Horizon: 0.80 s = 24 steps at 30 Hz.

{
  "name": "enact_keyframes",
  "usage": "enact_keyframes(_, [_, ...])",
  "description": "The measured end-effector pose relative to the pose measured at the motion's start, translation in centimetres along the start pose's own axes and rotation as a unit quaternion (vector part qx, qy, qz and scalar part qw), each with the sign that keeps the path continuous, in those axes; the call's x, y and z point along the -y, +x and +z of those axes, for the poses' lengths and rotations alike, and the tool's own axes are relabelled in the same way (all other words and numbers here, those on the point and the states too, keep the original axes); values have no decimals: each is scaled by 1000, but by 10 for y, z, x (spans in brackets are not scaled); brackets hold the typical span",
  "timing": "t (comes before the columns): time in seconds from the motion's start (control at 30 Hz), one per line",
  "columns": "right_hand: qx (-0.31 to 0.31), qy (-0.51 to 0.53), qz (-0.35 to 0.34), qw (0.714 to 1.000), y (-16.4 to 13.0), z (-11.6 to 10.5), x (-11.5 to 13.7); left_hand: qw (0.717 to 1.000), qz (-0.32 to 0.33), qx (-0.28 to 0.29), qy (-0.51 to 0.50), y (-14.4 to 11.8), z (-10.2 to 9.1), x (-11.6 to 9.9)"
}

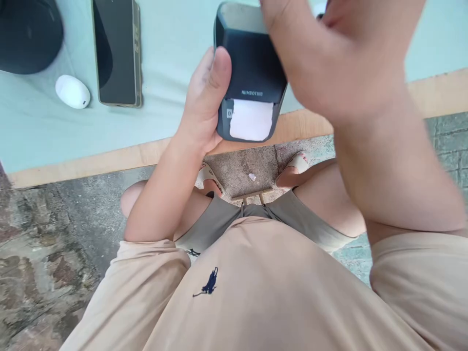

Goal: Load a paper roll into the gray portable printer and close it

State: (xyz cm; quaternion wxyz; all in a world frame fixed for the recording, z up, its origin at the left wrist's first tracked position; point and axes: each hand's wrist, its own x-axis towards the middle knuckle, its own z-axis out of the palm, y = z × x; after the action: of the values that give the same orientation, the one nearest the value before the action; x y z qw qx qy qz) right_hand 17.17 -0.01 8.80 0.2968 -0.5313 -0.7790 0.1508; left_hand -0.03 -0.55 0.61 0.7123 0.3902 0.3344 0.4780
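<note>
My left hand (204,100) grips a small dark grey label printer (252,68) by its left side, thumb along the edge. A white label strip (251,119) shows in its front slot. The printer hangs over the table's near edge. My right hand (329,53) is raised close to the camera, above and right of the printer, blurred, fingers loosely apart, covering the printer's top right corner. It holds nothing that I can see.
A pale green table top (168,63) with a wooden edge carries a black phone (117,51), a white oval case (72,91) and a dark round object (25,34) at the far left. Below are my knees, sandalled feet and stone floor (47,253).
</note>
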Motion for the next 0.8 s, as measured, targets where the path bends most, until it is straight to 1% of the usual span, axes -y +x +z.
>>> enact_keyframes(0.03, [37,-39,-35,998,6,2,4,1000,-18,-21,5,-7,2,-3])
enact_keyframes(0.1, [106,-103,-67,987,9,2,10,999,-17,-49,-3,-20,1,-7])
enact_keyframes(0.17, [160,-111,-74,978,5,-1,12,998,5,-63,-10,-31,-5,-10])
enact_keyframes(0.23, [186,-73,-89,976,-1,-6,8,998,8,-67,4,-35,-9,-14])
enact_keyframes(0.3, [173,-14,-121,977,-7,-10,0,998,-17,-57,21,-33,-7,-21])
enact_keyframes(0.37, [140,38,-142,979,-10,-12,-10,998,-27,-65,6,-26,3,-28])
enact_keyframes(0.47, [106,61,-148,981,-7,-9,-20,993,-25,-93,-73,-14,22,-34])
enact_keyframes(0.53, [106,59,-149,981,-2,-2,-21,986,-34,-108,-120,-10,29,-33])
enact_keyframes(0.6, [95,50,-165,980,2,6,-21,980,-33,-135,-143,-9,27,-30])
enact_keyframes(0.67, [75,26,-185,980,4,13,-22,977,-25,-158,-142,-12,18,-26])
enact_keyframes(0.73, [70,8,-199,977,6,18,-22,979,-29,-157,-126,-18,7,-22])
enact_keyframes(0.8, [89,17,-206,974,7,20,-20,983,-24,-148,-102,-23,-4,-18])
